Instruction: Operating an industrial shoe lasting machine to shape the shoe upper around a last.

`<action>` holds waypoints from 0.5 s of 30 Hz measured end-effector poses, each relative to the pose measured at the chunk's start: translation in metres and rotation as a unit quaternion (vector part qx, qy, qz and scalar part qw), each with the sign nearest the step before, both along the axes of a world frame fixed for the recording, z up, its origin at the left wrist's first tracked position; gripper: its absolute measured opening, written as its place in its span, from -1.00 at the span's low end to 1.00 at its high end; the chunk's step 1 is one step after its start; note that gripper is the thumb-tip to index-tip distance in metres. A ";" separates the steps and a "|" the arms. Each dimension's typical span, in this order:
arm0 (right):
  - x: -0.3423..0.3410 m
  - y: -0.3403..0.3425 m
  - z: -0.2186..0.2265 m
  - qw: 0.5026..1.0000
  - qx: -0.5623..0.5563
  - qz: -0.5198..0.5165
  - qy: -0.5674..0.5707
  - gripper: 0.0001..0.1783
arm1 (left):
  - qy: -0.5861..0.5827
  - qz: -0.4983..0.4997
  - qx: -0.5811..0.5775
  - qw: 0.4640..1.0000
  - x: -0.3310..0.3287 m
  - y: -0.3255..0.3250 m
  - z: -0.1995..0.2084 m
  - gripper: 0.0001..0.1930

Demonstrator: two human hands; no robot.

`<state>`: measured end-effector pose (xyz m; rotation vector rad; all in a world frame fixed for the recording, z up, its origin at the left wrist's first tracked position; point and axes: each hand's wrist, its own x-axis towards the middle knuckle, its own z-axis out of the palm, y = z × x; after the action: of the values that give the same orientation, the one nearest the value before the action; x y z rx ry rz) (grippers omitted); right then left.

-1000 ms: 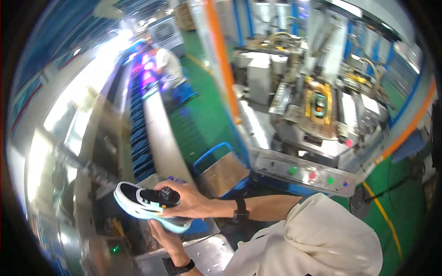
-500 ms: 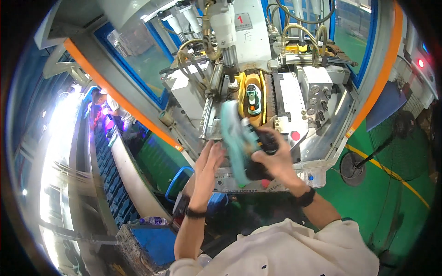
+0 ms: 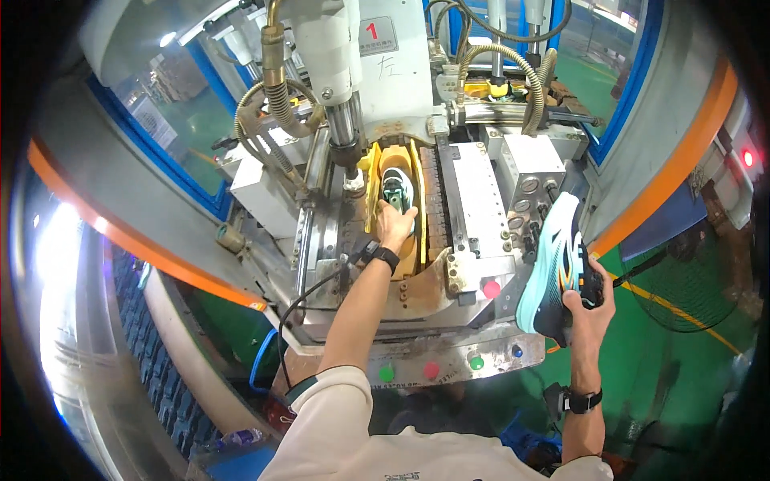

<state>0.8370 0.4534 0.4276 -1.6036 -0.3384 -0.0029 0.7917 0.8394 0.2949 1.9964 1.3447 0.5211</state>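
In the middle of the machine, a green, white and black sports shoe [image 3: 394, 179] lies in a yellow-sided cradle [image 3: 410, 260]. My left hand [image 3: 395, 224] reaches down into the cradle. Its thumb and fingers close around the near end of that shoe, and the palm hides part of it. Off to the right, my right hand [image 3: 592, 309] grips a second sports shoe [image 3: 555, 272] by its dark upper. This one has a thick pale turquoise sole turned to the left, and it is held up in the air beside the machine's front right corner.
A metal piston [image 3: 343, 132] with hoses stands just left of the cradle. Along the front panel [image 3: 413, 361] sit several coloured buttons, and a pink button [image 3: 491, 289] tops the right block. Orange-edged frames flank the machine. A fan [image 3: 682, 280] stands at the right.
My left hand has moved forward from the machine's front into the cradle and onto the shoe there. The right hand has carried its shoe rightward, away from the cradle. The view has shifted too.
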 end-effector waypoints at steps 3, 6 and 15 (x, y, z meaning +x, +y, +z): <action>0.004 0.016 -0.004 0.998 -0.054 -0.026 -0.010 -0.37 | 0.030 -0.002 -0.001 1.000 0.006 0.023 -0.017 -0.14; 0.026 0.054 -0.005 0.997 -0.065 -0.010 -0.041 -0.38 | -0.005 0.024 -0.075 0.997 -0.003 0.033 -0.010 -0.31; 0.107 0.297 0.002 0.889 -0.417 0.181 -0.064 -0.37 | -0.436 -0.035 -0.488 0.755 -0.214 -0.065 0.080 -0.70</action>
<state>0.9436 0.7505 0.4297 -2.3698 -0.8175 0.3700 0.5782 0.7748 0.3748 0.7274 0.6599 0.4651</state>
